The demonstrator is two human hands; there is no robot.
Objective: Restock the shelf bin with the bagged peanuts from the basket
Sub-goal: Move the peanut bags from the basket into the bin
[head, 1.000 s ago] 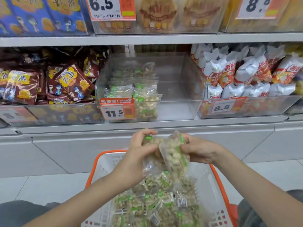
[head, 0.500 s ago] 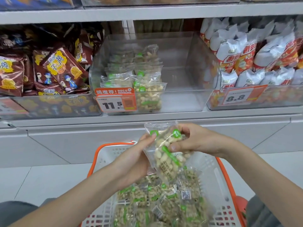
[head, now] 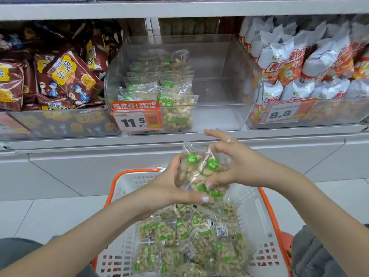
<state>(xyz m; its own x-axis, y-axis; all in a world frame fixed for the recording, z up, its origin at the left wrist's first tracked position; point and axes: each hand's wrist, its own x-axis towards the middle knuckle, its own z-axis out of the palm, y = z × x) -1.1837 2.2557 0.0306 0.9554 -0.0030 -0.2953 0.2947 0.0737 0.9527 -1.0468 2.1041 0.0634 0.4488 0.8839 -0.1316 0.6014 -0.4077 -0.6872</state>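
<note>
Both hands meet over the basket (head: pixel 127 188): the left hand (head: pixel 169 188) cups the peanut bags (head: pixel 199 172) from 9 o'clock with its thumb curled under them, while the right hand (head: pixel 235 166) pinches them from 3 o'clock between thumb and forefinger, its other fingers fanned out loose. How many bags are held is hard to tell, two green stickers showing. More bags lie heaped in the basket at 6 o'clock, partly cut off by the frame's lower edge, and the clear bin (head: pixel 219 116) at 12 o'clock holds a few at its left side.
</note>
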